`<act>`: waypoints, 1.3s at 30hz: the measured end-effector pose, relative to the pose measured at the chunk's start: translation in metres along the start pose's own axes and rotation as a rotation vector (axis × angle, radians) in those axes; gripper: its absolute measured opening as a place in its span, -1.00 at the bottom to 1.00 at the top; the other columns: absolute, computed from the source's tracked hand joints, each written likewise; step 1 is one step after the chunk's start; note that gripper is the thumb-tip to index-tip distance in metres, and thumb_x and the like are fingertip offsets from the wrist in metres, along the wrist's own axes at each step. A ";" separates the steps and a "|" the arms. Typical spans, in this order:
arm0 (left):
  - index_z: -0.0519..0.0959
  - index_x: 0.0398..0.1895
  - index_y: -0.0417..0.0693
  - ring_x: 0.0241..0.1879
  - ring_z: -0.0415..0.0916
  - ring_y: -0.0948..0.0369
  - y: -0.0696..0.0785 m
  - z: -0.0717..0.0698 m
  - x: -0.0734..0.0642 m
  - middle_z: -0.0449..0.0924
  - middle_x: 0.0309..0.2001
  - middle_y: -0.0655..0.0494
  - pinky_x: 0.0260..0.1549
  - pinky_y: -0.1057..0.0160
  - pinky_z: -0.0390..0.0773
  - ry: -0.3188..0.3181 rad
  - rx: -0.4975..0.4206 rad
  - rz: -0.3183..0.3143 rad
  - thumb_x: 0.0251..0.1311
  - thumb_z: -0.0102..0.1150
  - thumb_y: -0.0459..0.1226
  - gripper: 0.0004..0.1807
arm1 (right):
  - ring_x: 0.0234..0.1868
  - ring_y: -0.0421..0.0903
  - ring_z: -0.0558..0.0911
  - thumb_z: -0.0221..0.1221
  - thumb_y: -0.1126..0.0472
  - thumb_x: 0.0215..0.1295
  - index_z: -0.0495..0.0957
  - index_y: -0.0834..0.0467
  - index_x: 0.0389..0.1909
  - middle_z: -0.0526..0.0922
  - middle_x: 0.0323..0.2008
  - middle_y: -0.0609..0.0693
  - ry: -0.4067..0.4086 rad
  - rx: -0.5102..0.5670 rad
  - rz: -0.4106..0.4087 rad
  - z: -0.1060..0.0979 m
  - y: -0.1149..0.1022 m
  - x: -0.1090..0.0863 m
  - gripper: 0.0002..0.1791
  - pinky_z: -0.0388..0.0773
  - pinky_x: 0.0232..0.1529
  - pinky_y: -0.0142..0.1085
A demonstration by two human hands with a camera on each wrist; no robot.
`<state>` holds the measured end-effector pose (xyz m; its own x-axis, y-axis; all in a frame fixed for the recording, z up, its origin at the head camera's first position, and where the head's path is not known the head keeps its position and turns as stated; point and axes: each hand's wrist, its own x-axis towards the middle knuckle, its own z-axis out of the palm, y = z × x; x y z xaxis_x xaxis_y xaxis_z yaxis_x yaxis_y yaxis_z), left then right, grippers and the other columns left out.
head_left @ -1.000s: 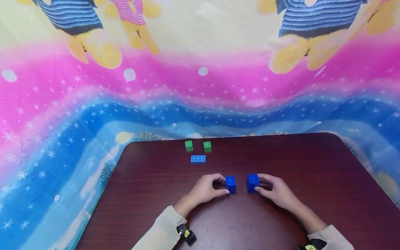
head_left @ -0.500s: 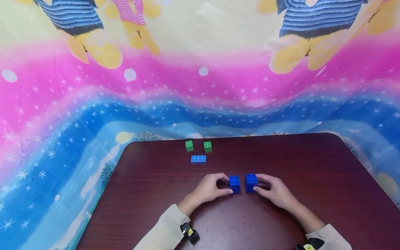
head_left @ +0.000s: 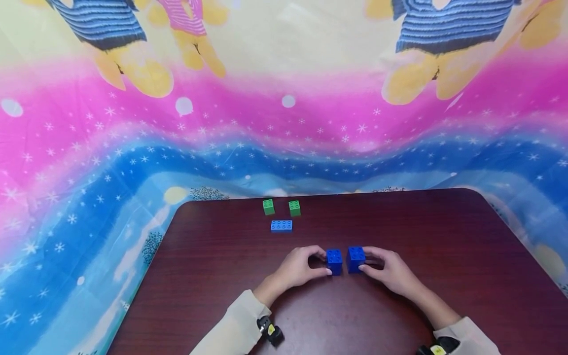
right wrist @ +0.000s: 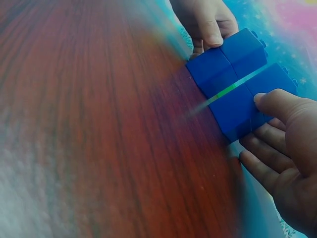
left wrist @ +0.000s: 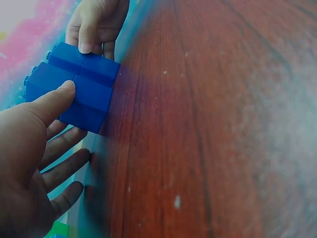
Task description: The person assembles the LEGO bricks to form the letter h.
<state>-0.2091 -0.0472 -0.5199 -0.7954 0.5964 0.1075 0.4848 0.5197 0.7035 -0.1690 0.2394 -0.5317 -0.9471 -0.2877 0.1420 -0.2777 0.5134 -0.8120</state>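
Note:
Two upright stacks of dark blue toy building bricks stand side by side on the table, with a narrow gap between them in the head view. My left hand (head_left: 296,268) pinches the left blue stack (head_left: 334,262) between thumb and fingers. The right blue stack (head_left: 356,261) is gripped the same way by my right hand (head_left: 394,272). A seam across the near stack (right wrist: 233,113) in the right wrist view marks two bricks, one on top of the other. Studs point up on both. In the left wrist view, my left thumb (left wrist: 57,101) lies on the side of its stack.
Toward the back of the dark wooden table (head_left: 421,222) sit two small green bricks, one left (head_left: 268,207) and one right (head_left: 295,208). A lighter blue brick (head_left: 281,226) lies flat just before them. A patterned cloth (head_left: 284,123) hangs behind the table edge.
My left hand has slid its blue stack to the right, while my right hand has brought the other slightly left. The gap between the stacks has narrowed; the bricks at the back have not moved.

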 end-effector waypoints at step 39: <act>0.59 0.16 -0.13 0.01 0.61 0.11 -0.042 -0.069 -0.030 0.67 0.03 0.00 -0.02 0.01 0.62 0.247 -0.068 -0.050 0.39 0.28 -0.19 -0.65 | 0.03 0.03 0.71 0.38 0.20 0.31 0.56 0.27 0.22 0.68 0.08 0.14 -0.019 0.015 -0.002 -0.001 0.005 0.000 -0.51 0.66 -0.03 -0.28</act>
<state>-0.2309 -0.1288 -0.5044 -0.8867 0.3990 0.2336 0.4235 0.4978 0.7569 -0.1709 0.2428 -0.5344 -0.9434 -0.3039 0.1329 -0.2770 0.5010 -0.8200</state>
